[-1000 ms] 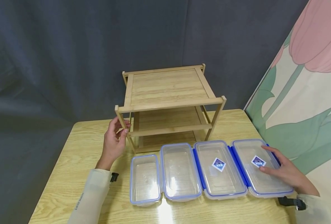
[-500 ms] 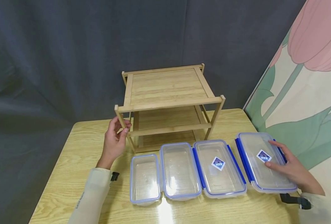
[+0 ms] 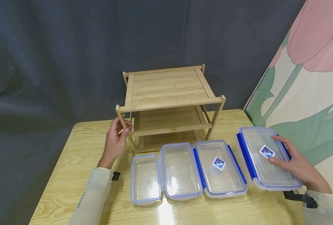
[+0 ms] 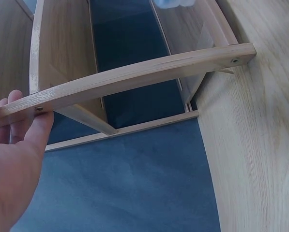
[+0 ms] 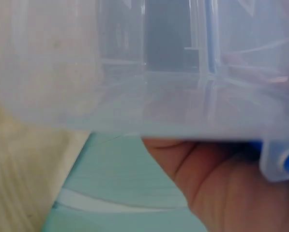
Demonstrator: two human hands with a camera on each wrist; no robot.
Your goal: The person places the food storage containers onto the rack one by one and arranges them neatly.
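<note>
My left hand (image 3: 116, 142) grips the front left leg of a three-tier wooden rack (image 3: 172, 86); in the left wrist view the thumb and fingers wrap the leg (image 4: 134, 77). My right hand (image 3: 300, 164) holds a clear lidded food container (image 3: 270, 172) with blue side clips and a diamond sticker. It hangs slightly tilted above the table at the far right. Seen from the right wrist, the container's clear wall (image 5: 120, 101) fills the upper part, with the hand (image 5: 231, 188) below it and the fingertips hidden.
Left of the held container, a similar clipped container (image 3: 225, 181) stands in a row with a medium one (image 3: 181, 181) and a smaller one (image 3: 146, 190) on the wooden table (image 3: 70, 175). A dark curtain (image 3: 84, 56) hangs behind; a tulip-print cloth (image 3: 304, 125) borders the right side.
The right hand has lifted the rightmost container off the table and moved it slightly right and away from the row. The left hand stays on the rack's leg.
</note>
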